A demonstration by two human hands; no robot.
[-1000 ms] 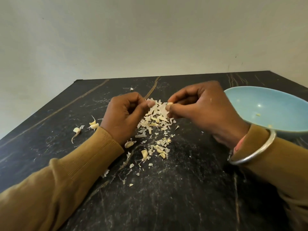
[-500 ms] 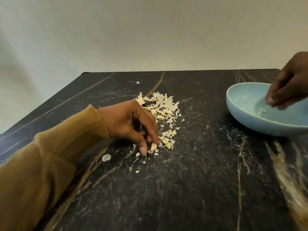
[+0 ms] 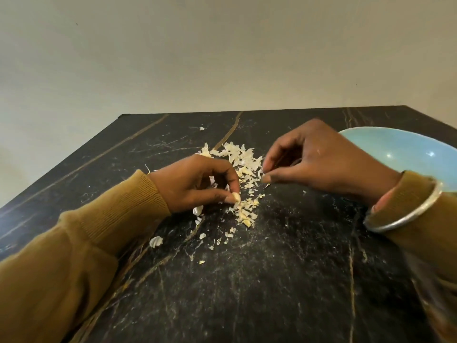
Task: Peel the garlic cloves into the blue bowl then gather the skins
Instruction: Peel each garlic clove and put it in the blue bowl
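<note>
My left hand [image 3: 195, 181] rests on the black marble table [image 3: 272, 280] and pinches a pale garlic clove [image 3: 236, 197] between thumb and forefinger. My right hand [image 3: 319, 164] hovers just right of it, over the pile of garlic skins [image 3: 238, 158]. Its fingers are loosely curled, its thumb and forefinger tips are slightly apart, and I see nothing between them. More skins and bits [image 3: 244, 212] lie below the clove. The blue bowl [image 3: 395, 149] stands at the right edge, behind my right wrist; its contents are hidden from here.
Single skin flakes lie scattered on the table, one larger white one [image 3: 155, 241] near my left sleeve and a small one [image 3: 201, 128] toward the back. A silver bangle [image 3: 405, 219] sits on my right wrist. A plain wall stands behind the table.
My right hand has come back from over the bowl to the skin pile. My left hand has picked a clove off the table and lifted it slightly.
</note>
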